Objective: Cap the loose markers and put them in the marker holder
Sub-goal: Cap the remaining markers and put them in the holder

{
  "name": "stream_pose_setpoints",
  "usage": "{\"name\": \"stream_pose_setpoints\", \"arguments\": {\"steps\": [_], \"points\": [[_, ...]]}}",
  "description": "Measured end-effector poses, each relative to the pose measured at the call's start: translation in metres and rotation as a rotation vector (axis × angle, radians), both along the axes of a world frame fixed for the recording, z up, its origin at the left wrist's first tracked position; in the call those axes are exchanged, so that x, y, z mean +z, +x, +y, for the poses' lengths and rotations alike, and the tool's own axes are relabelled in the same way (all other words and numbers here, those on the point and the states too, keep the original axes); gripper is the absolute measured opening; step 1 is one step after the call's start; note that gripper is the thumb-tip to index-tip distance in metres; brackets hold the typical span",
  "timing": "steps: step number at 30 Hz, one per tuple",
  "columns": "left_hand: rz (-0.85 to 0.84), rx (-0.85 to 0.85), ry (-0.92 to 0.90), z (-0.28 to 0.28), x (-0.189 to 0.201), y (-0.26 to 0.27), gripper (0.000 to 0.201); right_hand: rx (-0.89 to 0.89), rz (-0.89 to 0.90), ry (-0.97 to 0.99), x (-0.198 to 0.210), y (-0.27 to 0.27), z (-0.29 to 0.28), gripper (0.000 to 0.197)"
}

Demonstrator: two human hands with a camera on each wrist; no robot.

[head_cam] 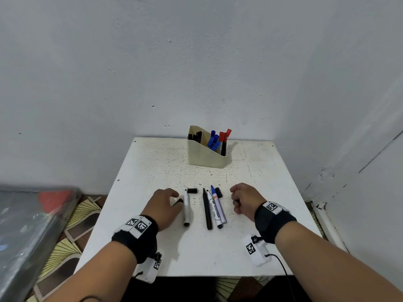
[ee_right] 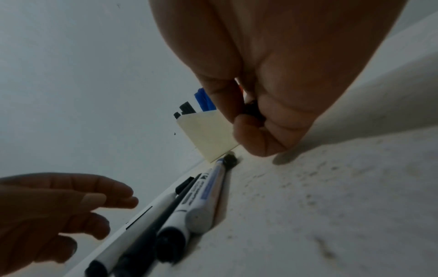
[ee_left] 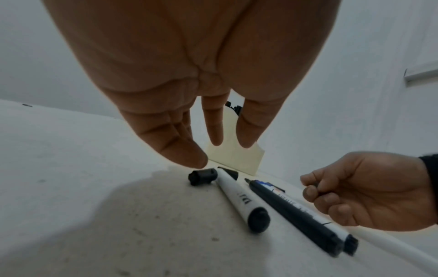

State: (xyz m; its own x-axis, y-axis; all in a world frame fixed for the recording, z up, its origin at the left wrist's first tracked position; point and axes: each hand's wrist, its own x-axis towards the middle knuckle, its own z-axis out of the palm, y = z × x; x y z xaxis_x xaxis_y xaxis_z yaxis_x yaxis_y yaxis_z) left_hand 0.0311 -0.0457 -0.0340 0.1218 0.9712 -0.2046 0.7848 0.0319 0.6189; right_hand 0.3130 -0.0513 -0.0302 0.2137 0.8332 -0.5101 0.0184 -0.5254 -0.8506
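Observation:
Several uncapped markers lie side by side on the white table (head_cam: 250, 177): a white one (head_cam: 186, 209), a black one (head_cam: 207, 212), another white one (head_cam: 214, 211) and a lilac one (head_cam: 219, 207). My left hand (head_cam: 166, 200) hovers with straight fingers just above a loose black cap (ee_left: 202, 177) beside the white marker (ee_left: 239, 198). A second black cap (head_cam: 192, 190) lies past that marker's tip, and a dark cap (head_cam: 218, 192) sits by the lilac marker's tip. My right hand (head_cam: 242, 199) is curled, pinching a small black cap (ee_right: 251, 109). The beige marker holder (head_cam: 206, 152) stands at the back.
The holder contains capped black, blue and red markers (head_cam: 222, 138). Walls close the table in behind and on the right. A grey-covered object (head_cam: 32, 225) stands low to the left over a patterned floor (head_cam: 72, 232).

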Motion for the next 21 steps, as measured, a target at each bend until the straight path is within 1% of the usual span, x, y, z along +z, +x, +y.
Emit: {"name": "stream_pose_setpoints", "arguments": {"steps": [3,6,9,13,15,17,21], "points": [[-0.049,-0.018,0.037,-0.011,0.007,0.005,0.023,0.063,-0.051,0.066,-0.002,0.008,-0.013,0.020],[-0.115,-0.039,0.068,-0.025,0.012,0.015,0.012,0.037,0.050,0.120,-0.004,0.012,-0.027,0.023],[-0.169,-0.066,0.058,-0.037,0.013,0.025,0.007,0.022,0.151,0.142,0.002,0.009,-0.039,0.025],[-0.277,-0.091,0.002,-0.047,0.014,0.038,0.006,-0.012,0.269,0.210,0.014,0.002,-0.055,0.012],[-0.353,-0.111,-0.024,-0.052,0.018,0.046,0.008,0.026,0.224,0.238,0.023,-0.005,-0.060,0.008],[-0.462,-0.108,-0.064,-0.057,0.025,0.054,0.011,0.074,0.194,0.257,0.030,-0.013,-0.063,0.003],[-0.679,-0.030,-0.157,-0.062,0.038,0.066,0.014,0.086,0.344,0.271,0.035,-0.027,-0.066,0.009]]}}
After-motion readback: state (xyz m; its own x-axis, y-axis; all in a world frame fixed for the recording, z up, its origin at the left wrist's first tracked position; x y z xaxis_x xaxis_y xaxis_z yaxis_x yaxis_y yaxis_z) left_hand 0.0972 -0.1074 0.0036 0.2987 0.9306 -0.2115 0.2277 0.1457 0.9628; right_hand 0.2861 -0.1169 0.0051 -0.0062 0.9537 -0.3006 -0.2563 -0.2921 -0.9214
